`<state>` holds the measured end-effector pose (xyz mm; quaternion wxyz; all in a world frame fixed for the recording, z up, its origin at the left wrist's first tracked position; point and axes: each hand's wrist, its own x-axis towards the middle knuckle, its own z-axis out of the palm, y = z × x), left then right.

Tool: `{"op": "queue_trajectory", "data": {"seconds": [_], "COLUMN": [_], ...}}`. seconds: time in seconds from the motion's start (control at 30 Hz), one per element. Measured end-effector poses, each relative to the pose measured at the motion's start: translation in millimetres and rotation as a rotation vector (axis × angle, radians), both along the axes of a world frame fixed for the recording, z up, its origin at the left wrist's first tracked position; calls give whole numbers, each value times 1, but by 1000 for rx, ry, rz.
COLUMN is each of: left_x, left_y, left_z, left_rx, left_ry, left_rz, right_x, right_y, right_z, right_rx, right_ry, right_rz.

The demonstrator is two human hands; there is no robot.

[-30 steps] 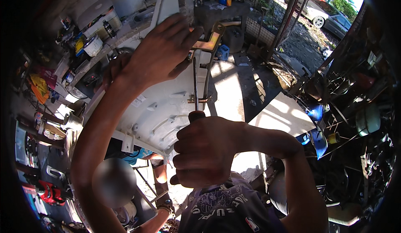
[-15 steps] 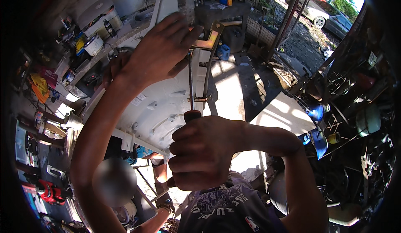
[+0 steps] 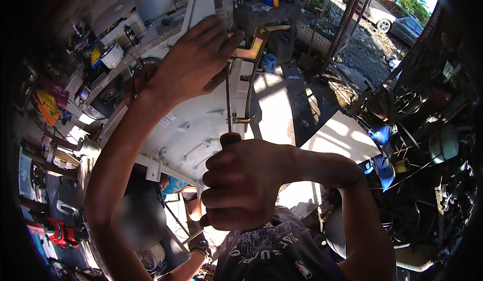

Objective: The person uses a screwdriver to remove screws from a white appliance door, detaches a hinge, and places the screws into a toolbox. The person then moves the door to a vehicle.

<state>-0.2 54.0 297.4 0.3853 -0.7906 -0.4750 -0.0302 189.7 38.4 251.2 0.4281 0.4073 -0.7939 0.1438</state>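
Observation:
My right hand (image 3: 244, 185) is closed around the handle of a screwdriver (image 3: 230, 104), in the middle of the view. Its long thin shaft points away from me, and its tip end is hidden near my left thumb. My left hand (image 3: 193, 59) bends over the edge of a large white moulded panel (image 3: 171, 125), thumb on the near side. Beside its fingertips, a gold-coloured metal bracket (image 3: 254, 49) is attached along the panel's right edge. A second, smaller gold-coloured bracket (image 3: 245, 120) sits lower on that edge, right of the shaft.
Under my left wrist, dark fingers (image 3: 141, 82) touch the panel. A co-worker's forearm (image 3: 186, 268) shows at the lower left. A cluttered bench with a white bucket (image 3: 111, 54) runs along the left. A pale sheet (image 3: 342, 137) lies on the right, by piled scrap (image 3: 432, 210).
My right hand and the screwdriver have shifted very slightly left. My left hand stays in place on the panel, and the brackets have not visibly moved.

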Motion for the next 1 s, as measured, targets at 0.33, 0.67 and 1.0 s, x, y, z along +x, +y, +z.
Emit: {"op": "queue_trajectory", "data": {"seconds": [0.33, 0.67, 1.0], "left_x": [-1, 14, 13], "left_y": [-2, 9, 19], "left_z": [-2, 7, 6], "left_rx": [-15, -19, -1], "left_ry": [-19, -5, 6], "left_rz": [-8, -43, -94], "right_x": [-6, 9, 16], "right_y": [0, 1, 9], "right_z": [-6, 10, 94], "right_rx": [-20, -102, 502], "right_ry": [55, 50, -602], "right_rz": [39, -48, -163]}}
